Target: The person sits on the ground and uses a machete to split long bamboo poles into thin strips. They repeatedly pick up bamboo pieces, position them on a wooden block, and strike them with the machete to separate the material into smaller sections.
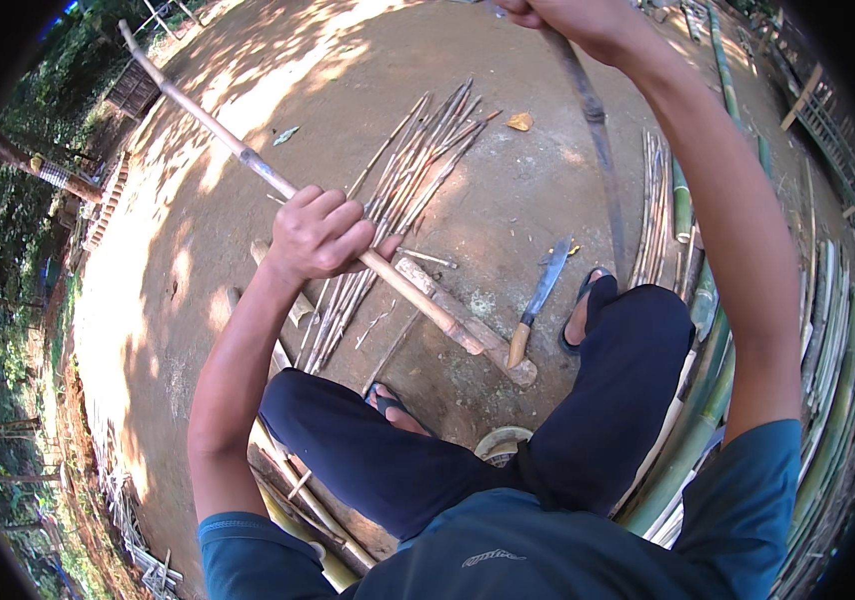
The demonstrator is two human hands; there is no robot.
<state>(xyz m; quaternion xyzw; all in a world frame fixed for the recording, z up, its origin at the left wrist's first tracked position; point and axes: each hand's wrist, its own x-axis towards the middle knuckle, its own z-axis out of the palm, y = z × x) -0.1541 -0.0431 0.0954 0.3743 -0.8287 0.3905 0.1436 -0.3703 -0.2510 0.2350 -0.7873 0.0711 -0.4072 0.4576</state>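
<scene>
My left hand (320, 236) is closed round a long bamboo pole (218, 127), which slants from the upper left down to between my knees. Up at the top edge, my right hand (580, 18), partly cut off by the frame, grips the upper end of a darker jointed bamboo stick (596, 120). That stick hangs down toward my right foot. A large knife (548, 283) with a wooden handle lies on the ground by my right foot. The pole's lower end crosses over a short wooden log (513, 365), and I cannot tell whether they touch.
A loose bundle of thin sticks (418, 165) lies on the dirt ahead, and another bundle (656, 195) is farther right. Green bamboo poles (688, 440) and split strips (828, 340) run along my right side. More bamboo (323, 520) lies at my left. A yellow leaf (520, 121) rests ahead.
</scene>
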